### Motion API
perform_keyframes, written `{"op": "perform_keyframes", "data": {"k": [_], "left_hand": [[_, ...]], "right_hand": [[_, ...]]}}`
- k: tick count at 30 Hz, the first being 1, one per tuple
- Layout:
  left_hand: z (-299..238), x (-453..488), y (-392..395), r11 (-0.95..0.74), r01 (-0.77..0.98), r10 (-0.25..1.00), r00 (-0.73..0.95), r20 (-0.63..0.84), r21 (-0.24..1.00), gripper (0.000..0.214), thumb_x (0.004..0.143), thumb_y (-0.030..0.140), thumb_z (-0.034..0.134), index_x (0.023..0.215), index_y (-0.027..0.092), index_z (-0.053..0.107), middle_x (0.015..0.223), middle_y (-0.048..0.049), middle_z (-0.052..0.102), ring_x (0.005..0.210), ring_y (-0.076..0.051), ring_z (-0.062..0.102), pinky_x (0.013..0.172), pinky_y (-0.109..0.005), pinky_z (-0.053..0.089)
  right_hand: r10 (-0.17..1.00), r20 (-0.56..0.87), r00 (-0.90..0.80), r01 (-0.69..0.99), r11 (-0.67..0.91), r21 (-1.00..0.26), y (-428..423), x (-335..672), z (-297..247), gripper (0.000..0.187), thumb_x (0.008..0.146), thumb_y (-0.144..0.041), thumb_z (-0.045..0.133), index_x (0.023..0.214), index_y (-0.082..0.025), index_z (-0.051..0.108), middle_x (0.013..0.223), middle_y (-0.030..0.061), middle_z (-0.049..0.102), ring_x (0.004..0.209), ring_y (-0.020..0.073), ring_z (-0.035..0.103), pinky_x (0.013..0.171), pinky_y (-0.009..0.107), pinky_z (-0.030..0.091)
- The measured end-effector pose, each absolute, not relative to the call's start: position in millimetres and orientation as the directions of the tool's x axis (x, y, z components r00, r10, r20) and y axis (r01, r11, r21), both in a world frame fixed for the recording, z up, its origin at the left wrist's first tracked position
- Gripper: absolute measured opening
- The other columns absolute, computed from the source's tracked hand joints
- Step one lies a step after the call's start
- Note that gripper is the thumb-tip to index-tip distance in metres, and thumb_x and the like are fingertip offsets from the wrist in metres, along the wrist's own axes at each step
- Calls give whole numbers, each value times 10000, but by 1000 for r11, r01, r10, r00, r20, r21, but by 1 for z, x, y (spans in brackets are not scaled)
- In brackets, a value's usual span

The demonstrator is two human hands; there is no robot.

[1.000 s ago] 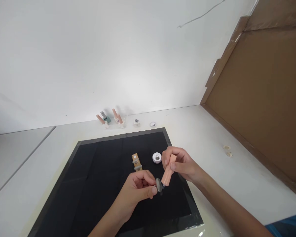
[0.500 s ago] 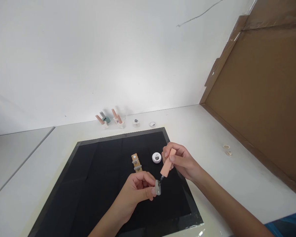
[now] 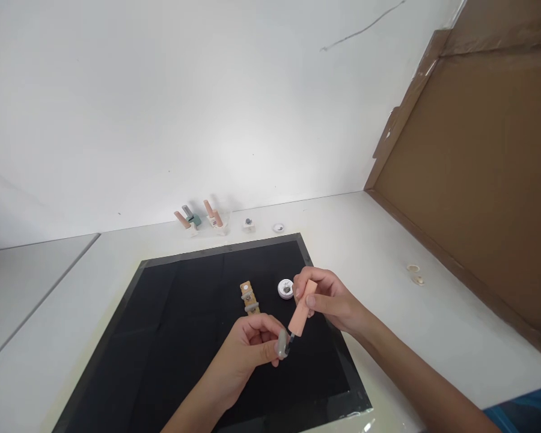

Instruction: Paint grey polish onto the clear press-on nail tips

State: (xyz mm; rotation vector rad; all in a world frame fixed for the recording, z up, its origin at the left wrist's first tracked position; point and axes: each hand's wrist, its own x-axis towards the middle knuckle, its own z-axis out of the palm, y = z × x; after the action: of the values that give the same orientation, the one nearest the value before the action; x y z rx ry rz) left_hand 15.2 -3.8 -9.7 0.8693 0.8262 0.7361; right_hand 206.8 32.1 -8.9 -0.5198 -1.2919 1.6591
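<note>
The left hand [image 3: 247, 349] is curled, thumb and fingertips pinching a small grey nail tip [image 3: 282, 347] just above the black mat [image 3: 175, 337]; the right hand [image 3: 329, 297] pinches a peach brush handle [image 3: 302, 314] near its top, with the dark bristle end tilted down onto the nail tip.

The nail tip looks featherlight, thin, stiff and glossy, so likely slippery and easy to flick away; its edges or underside seem the safest hold, since the top may be wet. The brush handle looks light and rigid, and a pencil-like pinch high up suits it.

Counted: one nail tip in the fingers; one brush handle; one tan strip [image 3: 249, 297] just beyond the left hand, carrying what look like two or three small pieces; one white jar [image 3: 285, 288] touching or just beside the right hand's fingertips; a cluster of small bottles [image 3: 192, 216] far beyond both hands, about four, too small to count surely; two small round pieces [image 3: 278, 227] beside them; two pale rings [image 3: 415, 269] on the table [image 3: 379, 252], well out to the right of the right hand.
</note>
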Motion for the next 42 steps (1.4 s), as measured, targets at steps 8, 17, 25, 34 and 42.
{"op": "perform_keyframes", "data": {"k": [8, 17, 25, 34, 42], "left_hand": [[-14, 15, -3, 450, -220, 812, 504, -295, 865, 94, 616, 209, 787, 629, 151, 715, 670, -15, 614, 535, -68, 474, 484, -179, 396], [-13, 14, -5, 468, -214, 805, 504, -313, 857, 131, 592, 248, 804, 627, 145, 730, 673, -35, 644, 528, -78, 492, 476, -190, 392], [-10, 13, -5, 488, -226, 795, 515, -322, 843, 169, 625, 296, 788, 651, 137, 735, 686, -40, 657, 536, -74, 498, 492, -188, 390], [-13, 10, -5, 567, -292, 755, 557, -345, 770, 168, 675, 286, 762, 700, 123, 733, 698, -51, 671, 527, -57, 508, 499, -169, 387], [-12, 12, -3, 617, -354, 748, 542, -384, 703, 177, 651, 278, 782, 665, 116, 711, 671, -39, 648, 519, -49, 501, 484, -152, 373]], "right_hand": [[883, 205, -423, -427, 5, -904, 33, 205, -5, 196, 757, -332, 700, 762, -156, 614, 608, -35, 483, 484, 64, 425, 473, 201, 330], [920, 165, -356, -465, -22, -885, 34, 207, -5, 174, 773, -318, 684, 763, -165, 600, 591, -33, 499, 488, 76, 432, 476, 206, 347], [906, 223, -360, -517, 6, -856, 33, 208, -3, 150, 804, -310, 656, 824, -171, 605, 611, -33, 499, 494, 73, 437, 490, 214, 350], [888, 286, -361, -465, 94, -880, 32, 209, -1, 146, 803, -321, 648, 864, -196, 602, 655, -33, 470, 494, 81, 425, 501, 241, 356], [832, 378, -407, -510, 136, -850, 33, 209, -5, 71, 806, -254, 645, 871, -224, 640, 795, -11, 469, 529, 71, 458, 501, 241, 360]]}}
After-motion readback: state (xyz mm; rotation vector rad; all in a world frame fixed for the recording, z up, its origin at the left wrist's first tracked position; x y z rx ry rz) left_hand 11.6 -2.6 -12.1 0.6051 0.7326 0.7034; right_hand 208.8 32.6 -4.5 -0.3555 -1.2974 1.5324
